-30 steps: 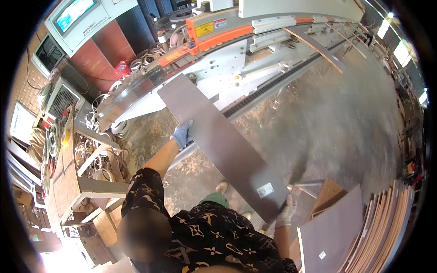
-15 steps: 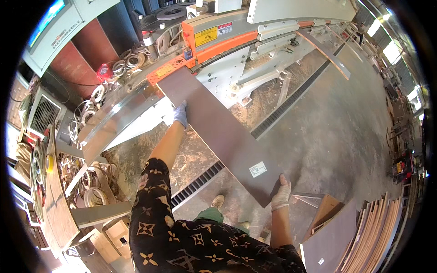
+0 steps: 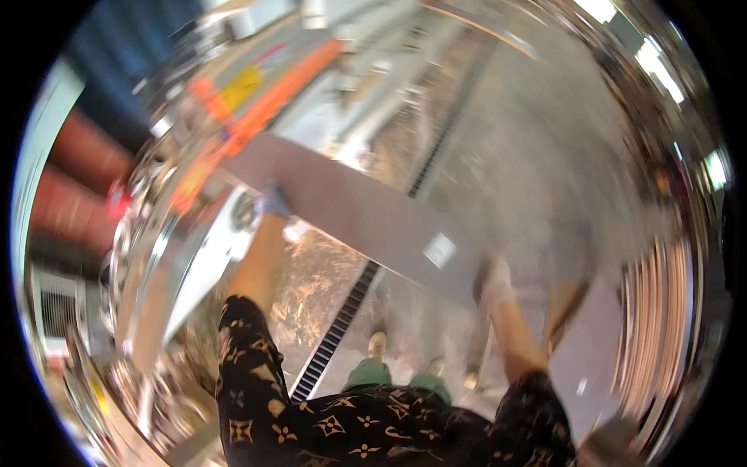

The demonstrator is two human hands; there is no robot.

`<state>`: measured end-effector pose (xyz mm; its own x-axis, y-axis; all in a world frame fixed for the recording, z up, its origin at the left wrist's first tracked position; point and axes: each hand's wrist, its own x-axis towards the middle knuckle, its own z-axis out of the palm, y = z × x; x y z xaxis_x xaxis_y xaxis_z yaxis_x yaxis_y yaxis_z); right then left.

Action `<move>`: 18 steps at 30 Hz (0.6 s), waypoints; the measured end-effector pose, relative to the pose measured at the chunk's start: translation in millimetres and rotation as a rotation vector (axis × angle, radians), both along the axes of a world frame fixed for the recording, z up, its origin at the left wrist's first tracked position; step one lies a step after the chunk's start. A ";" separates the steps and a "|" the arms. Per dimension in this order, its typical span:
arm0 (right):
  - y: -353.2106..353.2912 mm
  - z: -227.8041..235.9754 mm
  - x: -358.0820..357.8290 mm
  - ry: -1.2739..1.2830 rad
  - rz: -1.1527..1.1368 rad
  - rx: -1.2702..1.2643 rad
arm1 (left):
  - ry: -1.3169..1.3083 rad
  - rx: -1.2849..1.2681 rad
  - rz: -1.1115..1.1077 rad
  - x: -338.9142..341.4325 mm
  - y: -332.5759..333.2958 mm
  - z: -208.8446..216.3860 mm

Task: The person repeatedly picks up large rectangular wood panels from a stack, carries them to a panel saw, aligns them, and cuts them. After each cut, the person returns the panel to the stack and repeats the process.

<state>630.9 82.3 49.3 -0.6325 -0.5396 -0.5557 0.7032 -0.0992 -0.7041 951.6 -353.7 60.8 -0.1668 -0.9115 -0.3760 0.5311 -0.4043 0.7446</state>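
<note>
A long dark brown panel with a white label near its right end is held level in front of me between both hands. My left hand, in a bluish glove, grips its near edge toward the left end. At the right end, my right hand, in a pale glove, is closed on the panel's short edge, blurred by motion. The panel's far left corner lies by the orange part of a long machine; whether it touches is too smeared to tell.
Several stacked panels stand at the right, beside a dark panel. A slotted floor strip runs beneath the held panel. Another long board lies along the machine at the back. Coils of banding crowd the left.
The view has swung to the right. The panel now lies more nearly crosswise, its right end raised and swung away from me, with both hands still on it.
</note>
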 end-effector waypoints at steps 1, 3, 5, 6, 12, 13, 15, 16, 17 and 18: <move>-23.8 10.8 3.2 0.001 0.021 0.038 | -0.019 -0.034 -0.079 19.0 -16.6 -9.1; -47.2 40.2 0.2 -0.016 0.101 0.058 | -0.052 -0.066 -0.222 30.1 -35.6 -13.1; -26.7 99.1 30.3 0.213 0.071 0.232 | -0.110 -0.097 -0.258 35.7 -28.5 -3.8; 1.9 98.9 29.3 0.240 0.072 0.239 | -0.152 -0.115 -0.236 25.0 -14.1 7.3; 305.8 33.1 8.3 -0.028 -0.899 0.284 | -0.487 -0.742 -0.207 -30.0 248.1 84.5; 340.9 50.5 11.4 -0.197 -1.096 0.288 | -0.520 -0.828 -0.225 -20.2 262.1 57.4; 420.8 22.3 12.6 -0.235 -1.232 0.284 | -0.572 -0.586 -0.390 -24.7 290.4 16.3; 444.4 0.3 10.4 -0.233 -1.234 0.261 | -0.551 -0.494 -0.487 -29.4 312.8 10.0; 467.0 -23.1 14.6 -0.223 -1.236 0.223 | -0.533 -0.405 -0.620 -47.1 335.7 4.6; 474.3 -47.7 11.7 -0.196 -1.202 0.172 | -0.510 -0.426 -0.670 -71.0 388.0 20.1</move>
<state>642.5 556.5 1.6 -0.5748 0.4179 -0.7035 0.3243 -0.6730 -0.6648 880.6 34.2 80.9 -0.6132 -0.7627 -0.2055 -0.1443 -0.1477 0.9785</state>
